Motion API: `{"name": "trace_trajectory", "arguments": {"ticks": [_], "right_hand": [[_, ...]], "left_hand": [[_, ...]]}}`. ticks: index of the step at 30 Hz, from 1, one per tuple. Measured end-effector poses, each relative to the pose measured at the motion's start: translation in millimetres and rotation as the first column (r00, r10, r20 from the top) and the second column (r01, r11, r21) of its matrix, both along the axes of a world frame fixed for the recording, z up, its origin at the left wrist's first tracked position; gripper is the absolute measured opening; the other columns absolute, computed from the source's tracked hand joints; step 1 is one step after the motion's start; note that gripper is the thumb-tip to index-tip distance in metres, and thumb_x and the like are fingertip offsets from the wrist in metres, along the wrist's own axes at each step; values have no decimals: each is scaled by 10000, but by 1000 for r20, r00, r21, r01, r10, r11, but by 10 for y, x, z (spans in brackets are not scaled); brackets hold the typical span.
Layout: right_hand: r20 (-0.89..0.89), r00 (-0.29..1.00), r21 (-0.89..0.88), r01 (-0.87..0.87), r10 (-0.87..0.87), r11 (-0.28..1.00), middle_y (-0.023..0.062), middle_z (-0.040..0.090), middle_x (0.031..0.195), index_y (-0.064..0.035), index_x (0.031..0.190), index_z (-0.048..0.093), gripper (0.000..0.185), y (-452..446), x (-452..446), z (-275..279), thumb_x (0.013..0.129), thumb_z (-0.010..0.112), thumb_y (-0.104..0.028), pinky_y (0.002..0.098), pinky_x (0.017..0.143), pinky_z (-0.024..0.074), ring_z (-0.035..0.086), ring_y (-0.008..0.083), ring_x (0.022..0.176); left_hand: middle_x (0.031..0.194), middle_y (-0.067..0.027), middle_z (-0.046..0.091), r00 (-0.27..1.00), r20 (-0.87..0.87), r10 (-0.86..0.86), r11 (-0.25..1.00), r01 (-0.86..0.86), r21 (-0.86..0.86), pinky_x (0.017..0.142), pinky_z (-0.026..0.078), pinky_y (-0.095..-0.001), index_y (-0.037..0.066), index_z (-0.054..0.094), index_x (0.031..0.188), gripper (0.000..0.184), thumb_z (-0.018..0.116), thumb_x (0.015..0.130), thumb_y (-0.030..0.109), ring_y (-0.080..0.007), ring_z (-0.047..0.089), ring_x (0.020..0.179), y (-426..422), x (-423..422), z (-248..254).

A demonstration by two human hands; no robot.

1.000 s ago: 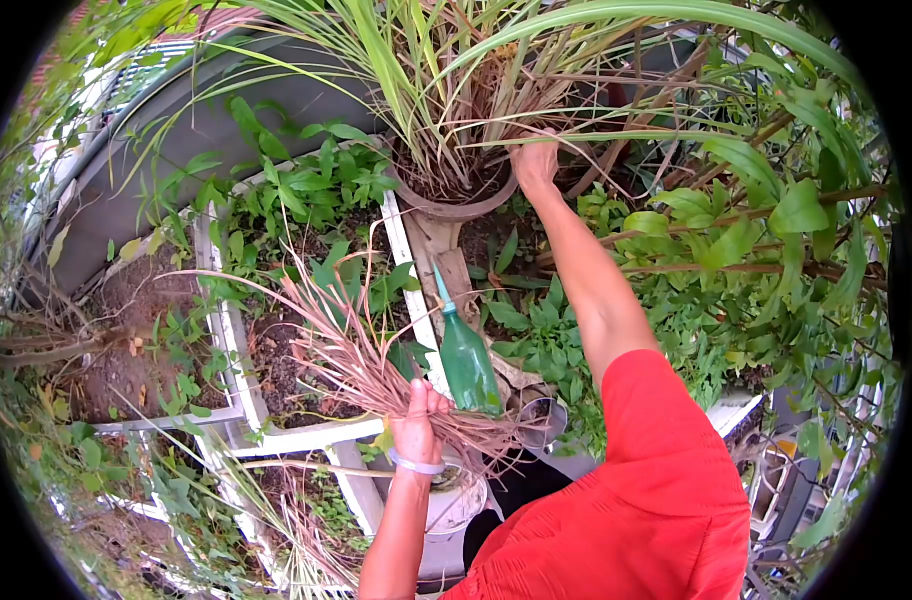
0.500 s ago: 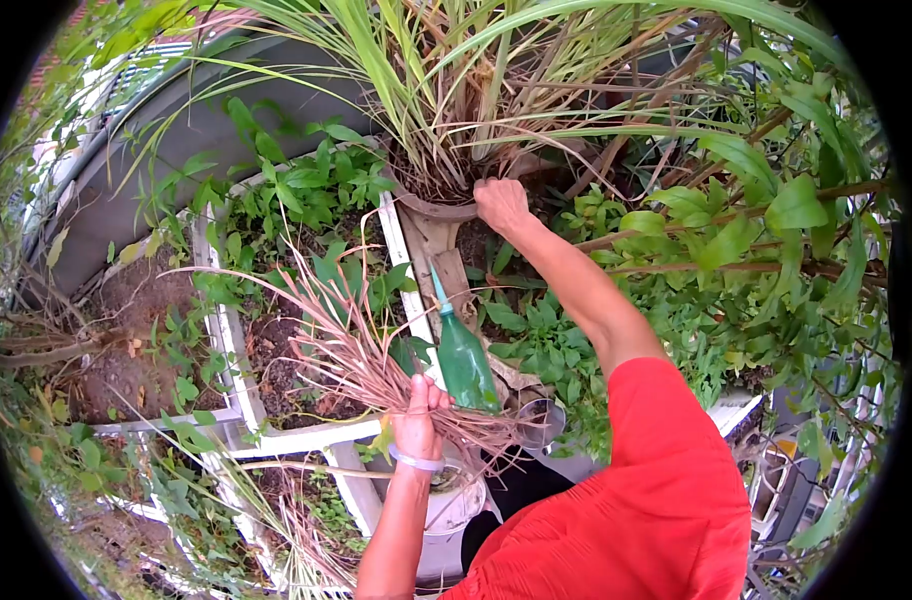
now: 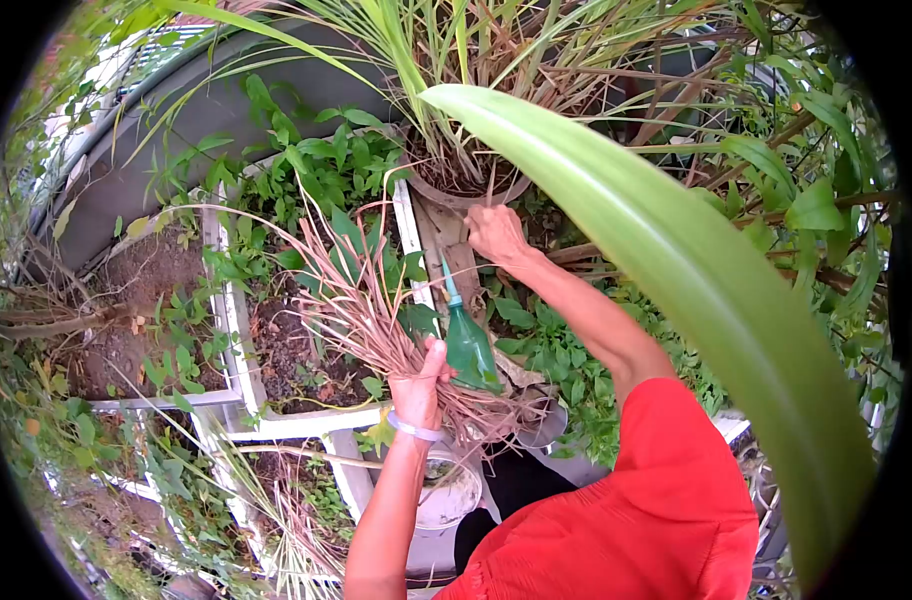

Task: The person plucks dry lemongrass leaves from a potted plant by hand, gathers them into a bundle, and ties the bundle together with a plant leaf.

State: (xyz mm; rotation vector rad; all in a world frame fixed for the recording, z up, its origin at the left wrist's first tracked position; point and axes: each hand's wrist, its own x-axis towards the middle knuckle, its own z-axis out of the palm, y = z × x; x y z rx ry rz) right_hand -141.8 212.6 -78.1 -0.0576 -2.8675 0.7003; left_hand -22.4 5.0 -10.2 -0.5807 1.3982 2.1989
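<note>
My left hand [image 3: 418, 392] is wrapped round a thick bundle of dry brown grass leaves [image 3: 361, 315], which fans out to the upper left and sticks out below the fist. My right hand [image 3: 498, 236] is closed just below the rim of a round pot [image 3: 456, 200]. A thin dry leaf [image 3: 491, 185] rises from its fingers toward the base of the tall grass plant [image 3: 466, 110] in that pot. Between my hands stands a green bottle [image 3: 468, 345] with a long pointed nozzle, partly behind the bundle.
White-framed planting beds [image 3: 238, 340] with soil and leafy plants lie at left. A white bucket [image 3: 449, 495] stands near my legs, a grey metal cup [image 3: 544, 425] beside it. One broad green leaf [image 3: 666, 240] crosses the right side close to the camera.
My right hand has moved down from the grass base, with a dry leaf now showing above its fingers. A broad green leaf has swung across the view. My left hand still grips the bundle.
</note>
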Motion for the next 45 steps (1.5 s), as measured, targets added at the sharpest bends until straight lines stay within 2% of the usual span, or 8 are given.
{"name": "trace_trajectory", "arguments": {"ticks": [6,10,13,18,25,29,37,45], "right_hand": [[164,977,-632,0,134,775,109,611,661,12,684,574,195,-710,898,844,802,501,-125,309,488,448,565,238,514],[223,951,-916,129,212,380,8,504,605,10,741,574,155,-792,1298,1026,819,534,-117,211,433,309,411,91,481],[295,949,-955,289,110,65,1,441,567,12,754,544,139,-877,1491,1216,815,556,-113,175,392,221,323,44,455],[384,923,-910,377,10,175,2,451,568,4,744,543,145,-969,1801,1537,817,551,-121,174,371,215,309,40,421],[552,728,-781,622,407,-53,2,418,565,14,784,546,172,-1453,2245,2045,827,547,-152,188,361,197,271,43,384],[391,776,-803,551,495,-229,-5,410,589,2,810,543,173,-1633,2295,2356,842,532,-168,187,357,226,255,31,387],[321,805,-803,511,499,-306,-3,447,611,14,874,519,175,-1489,1889,2005,869,481,-157,167,332,242,273,17,359],[357,786,-808,531,505,-255,76,558,723,1,898,513,144,-870,1398,1166,846,501,-133,181,379,293,328,49,424]], "left_hand": [[655,-35,544,961,276,-24,980,-32,196,488,424,-229,9,549,982,251,559,825,206,-104,474,527,27,-173,-123],[970,-65,577,944,260,-205,776,-5,631,731,454,-270,25,516,1066,284,477,867,224,-139,545,825,116,-46,-133],[910,-53,595,998,66,-18,910,-11,414,774,417,-273,29,572,971,217,530,837,195,-138,536,834,108,119,101],[682,-31,496,967,13,256,958,-256,127,515,429,-216,8,587,838,210,587,809,216,-107,485,603,-198,424,157],[1147,-219,494,887,-459,-53,928,213,306,879,377,-325,7,567,875,217,511,842,215,-237,503,1033,-643,519,552],[1011,-122,579,887,-232,-399,701,458,546,841,410,-301,-3,561,985,299,569,800,231,-166,531,938,-807,609,608],[676,-40,472,887,-268,-377,529,444,724,785,449,-387,-33,436,1147,463,459,850,322,-149,500,595,-1045,1002,505],[589,34,324,969,24,-246,748,174,641,439,295,-211,-14,493,1019,395,423,884,351,-66,306,448,-891,845,436]]}}
